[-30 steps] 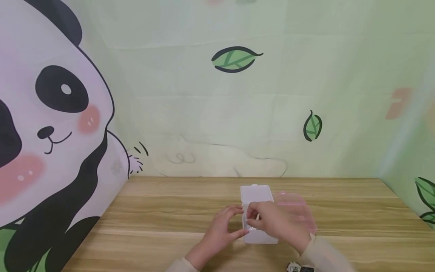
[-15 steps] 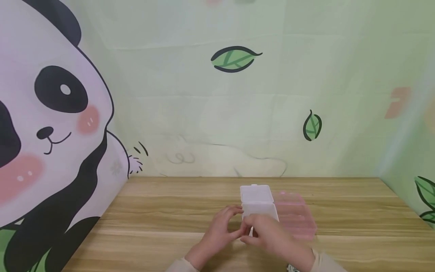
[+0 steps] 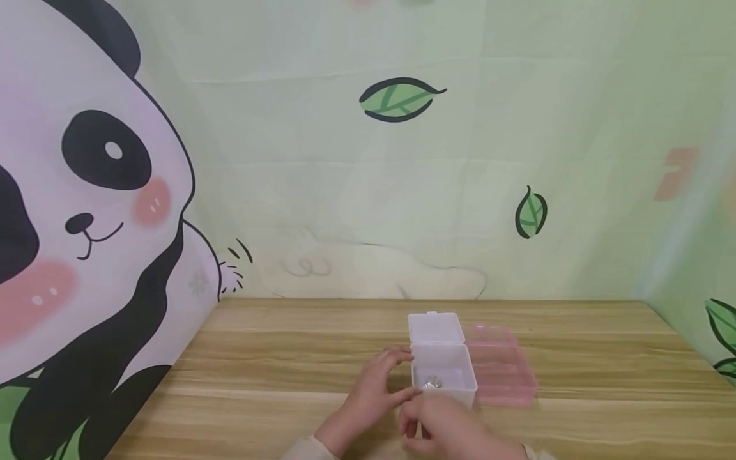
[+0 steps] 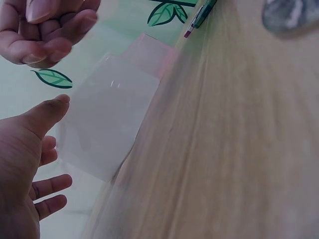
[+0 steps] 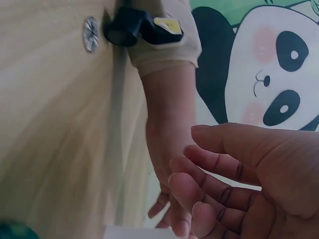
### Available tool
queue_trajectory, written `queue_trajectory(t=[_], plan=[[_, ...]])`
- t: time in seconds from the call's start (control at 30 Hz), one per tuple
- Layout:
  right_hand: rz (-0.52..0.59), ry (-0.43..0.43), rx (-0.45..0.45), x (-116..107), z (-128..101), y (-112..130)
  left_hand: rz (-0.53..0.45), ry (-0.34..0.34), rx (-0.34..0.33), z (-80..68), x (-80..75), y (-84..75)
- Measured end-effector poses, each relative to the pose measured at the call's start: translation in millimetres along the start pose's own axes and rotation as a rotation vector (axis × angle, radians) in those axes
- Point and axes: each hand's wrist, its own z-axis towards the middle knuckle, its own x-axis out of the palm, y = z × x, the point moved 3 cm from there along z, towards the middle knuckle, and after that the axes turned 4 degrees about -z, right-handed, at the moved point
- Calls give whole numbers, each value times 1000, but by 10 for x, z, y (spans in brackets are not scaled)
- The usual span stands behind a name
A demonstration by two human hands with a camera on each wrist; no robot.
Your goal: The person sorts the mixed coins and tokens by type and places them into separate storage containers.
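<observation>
So the right hand [image 3: 445,431] is backing off toward the near edge of the table. A second ago it was right over the small clear plastic box with the flipped-up lid [image 3: 443,374], covering most of it. Now it's sitting just in front of the box, fingers loosely curled, holding nothing. With it out of the way, a little shiny silver thing [image 3: 432,383] is showing inside the box.
</observation>
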Motion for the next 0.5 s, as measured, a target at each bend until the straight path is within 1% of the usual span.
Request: queue_trajectory(t=[0.1, 0.17, 0.23, 0.27, 0.33, 0.47, 0.5], plan=[[6, 44, -29, 74, 4, 17, -9, -7, 20, 5, 8, 3], [9, 66, -14, 127, 8, 29, -11, -3, 14, 8, 13, 11], [14, 81, 19, 187, 11, 40, -8, 1, 8, 10, 17, 17], [8, 86, 38, 215, 13, 45, -9, 3, 5, 11, 17, 20], [-28, 89, 47, 268, 20, 57, -8, 4, -2, 10, 15, 25], [-123, 71, -25, 355, 42, 75, -10, 7, -10, 12, 7, 26], [-132, 75, -26, 376, 44, 85, -11, 9, -15, 12, 6, 26]])
